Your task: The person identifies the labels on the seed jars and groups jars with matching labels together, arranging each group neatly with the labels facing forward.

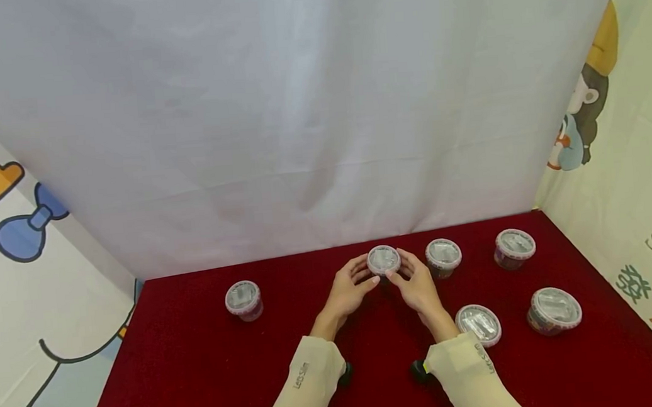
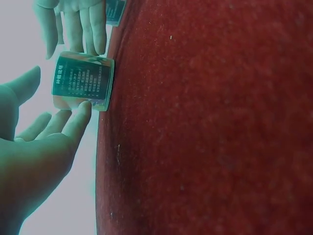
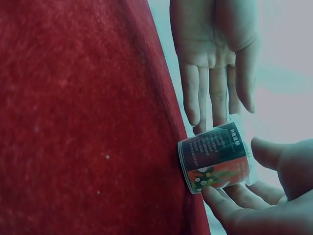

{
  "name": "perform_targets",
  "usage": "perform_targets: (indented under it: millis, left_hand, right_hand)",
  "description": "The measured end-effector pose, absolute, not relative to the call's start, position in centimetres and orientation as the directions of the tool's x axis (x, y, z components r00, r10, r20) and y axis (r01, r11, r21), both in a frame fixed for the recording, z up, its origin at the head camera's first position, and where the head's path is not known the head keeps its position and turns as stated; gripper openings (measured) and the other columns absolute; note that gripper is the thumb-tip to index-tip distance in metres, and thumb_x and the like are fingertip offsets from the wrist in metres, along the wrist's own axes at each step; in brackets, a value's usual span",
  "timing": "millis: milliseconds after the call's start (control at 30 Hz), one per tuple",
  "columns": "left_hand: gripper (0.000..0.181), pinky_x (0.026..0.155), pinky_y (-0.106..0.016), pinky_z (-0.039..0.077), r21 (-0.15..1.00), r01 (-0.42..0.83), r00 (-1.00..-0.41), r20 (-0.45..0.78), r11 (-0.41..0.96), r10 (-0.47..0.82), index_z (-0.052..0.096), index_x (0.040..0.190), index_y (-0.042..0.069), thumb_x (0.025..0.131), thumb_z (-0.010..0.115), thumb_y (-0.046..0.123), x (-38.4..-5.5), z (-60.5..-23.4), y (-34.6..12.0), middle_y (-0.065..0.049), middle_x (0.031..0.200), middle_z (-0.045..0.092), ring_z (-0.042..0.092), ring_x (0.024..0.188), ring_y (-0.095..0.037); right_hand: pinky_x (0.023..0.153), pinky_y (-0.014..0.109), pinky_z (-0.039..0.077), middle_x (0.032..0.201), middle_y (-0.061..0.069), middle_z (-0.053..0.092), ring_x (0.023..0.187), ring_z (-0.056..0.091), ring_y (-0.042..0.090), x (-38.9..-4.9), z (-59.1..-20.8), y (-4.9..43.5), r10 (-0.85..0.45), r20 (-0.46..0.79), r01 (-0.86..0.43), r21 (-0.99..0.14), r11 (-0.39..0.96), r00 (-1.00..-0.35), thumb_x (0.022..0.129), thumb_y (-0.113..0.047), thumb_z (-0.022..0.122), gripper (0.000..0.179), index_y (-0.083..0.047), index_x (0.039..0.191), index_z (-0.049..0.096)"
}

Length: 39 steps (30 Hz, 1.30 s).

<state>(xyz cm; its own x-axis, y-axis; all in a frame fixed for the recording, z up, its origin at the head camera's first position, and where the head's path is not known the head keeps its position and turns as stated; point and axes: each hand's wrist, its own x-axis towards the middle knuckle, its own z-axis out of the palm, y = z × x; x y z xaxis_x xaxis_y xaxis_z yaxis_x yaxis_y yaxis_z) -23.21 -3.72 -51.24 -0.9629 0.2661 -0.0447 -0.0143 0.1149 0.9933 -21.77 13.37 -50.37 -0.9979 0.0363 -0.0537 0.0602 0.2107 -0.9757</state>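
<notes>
In the head view a small clear tub (image 1: 383,260) with a pale-rimmed lid is between both hands near the table's far edge. The left hand (image 1: 349,288) lies along its left side; the right hand (image 1: 418,283) flanks it on the right. The left wrist view shows left fingertips touching the tub's printed label (image 2: 82,78), the thumb held apart. From the right wrist, the tub (image 3: 215,156) appears with its base at the red cloth, right fingers (image 3: 220,203) against its side and thumb near the lid. Fingers of both hands look fairly straight.
Similar lidded tubs stand around: one at left (image 1: 244,300), one just right of the hands (image 1: 443,257), one by the right sleeve (image 1: 478,325), and two farther right (image 1: 514,248) (image 1: 554,310). A red cloth (image 1: 201,363) covers the table; a pale curtain (image 1: 298,136) hangs behind.
</notes>
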Motion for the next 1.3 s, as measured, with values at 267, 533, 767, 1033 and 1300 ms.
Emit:
perform_targets:
  millis: [267,533,767,1033,1300]
  left_hand:
    - [0.049,0.104,-0.047,0.054,0.993,0.041,-0.973,0.014,0.109,0.229,0.051,0.147,0.004,0.101,0.065,0.005,-22.5,-50.9,-4.4,-0.02,0.148,0.055,0.056,0.134,-0.038]
    - [0.043,0.1,-0.04,0.055,0.992,0.073,-0.98,0.052,0.103,0.19,0.054,0.141,0.0,0.1,0.066,0.004,-22.1,-50.3,-5.2,-0.021,0.141,0.059,0.059,0.128,-0.037]
    - [0.044,0.097,-0.035,0.056,0.99,0.064,-0.981,0.04,0.123,0.189,0.055,0.14,0.003,0.099,0.069,0.008,-21.8,-49.9,-6.1,-0.019,0.139,0.059,0.059,0.126,-0.033]
    - [0.057,0.101,-0.038,0.055,0.992,0.016,-0.971,-0.013,0.122,0.238,0.046,0.153,0.01,0.101,0.068,0.013,-21.3,-49.6,-7.3,-0.016,0.15,0.053,0.055,0.134,-0.032]
    - [0.059,0.111,-0.045,0.049,0.994,0.005,-0.951,-0.028,0.105,0.308,0.041,0.157,0.007,0.103,0.064,0.015,-20.9,-49.8,-8.1,-0.018,0.157,0.046,0.047,0.144,-0.036]
  right_hand:
    - [0.117,0.054,0.04,0.16,0.025,0.04,0.147,0.04,0.041,-21.3,-49.9,13.3,-0.005,-0.062,0.06,-0.983,0.175,-0.998,0.103,-0.003,0.061,0.061,-0.001,0.158,0.035]
    - [0.117,0.054,0.04,0.159,0.025,0.041,0.148,0.04,0.04,-20.6,-48.7,13.2,-0.083,-0.073,0.061,-0.987,0.148,-0.994,0.105,-0.009,0.059,0.058,-0.003,0.158,0.036]
    - [0.118,0.054,0.039,0.16,0.024,0.04,0.147,0.042,0.04,-20.1,-47.9,13.3,-0.164,-0.072,0.047,-0.987,0.151,-0.984,0.106,-0.013,0.058,0.057,-0.004,0.158,0.036]
    - [0.116,0.052,0.042,0.157,0.027,0.043,0.145,0.044,0.042,-19.8,-47.4,13.0,-0.224,-0.081,0.044,-0.985,0.167,-0.971,0.106,-0.011,0.057,0.055,-0.002,0.157,0.038]
    - [0.112,0.045,0.048,0.151,0.029,0.049,0.142,0.048,0.041,-19.8,-47.4,12.6,-0.258,-0.107,0.072,-0.987,0.14,-0.96,0.106,-0.01,0.056,0.051,0.003,0.153,0.039]
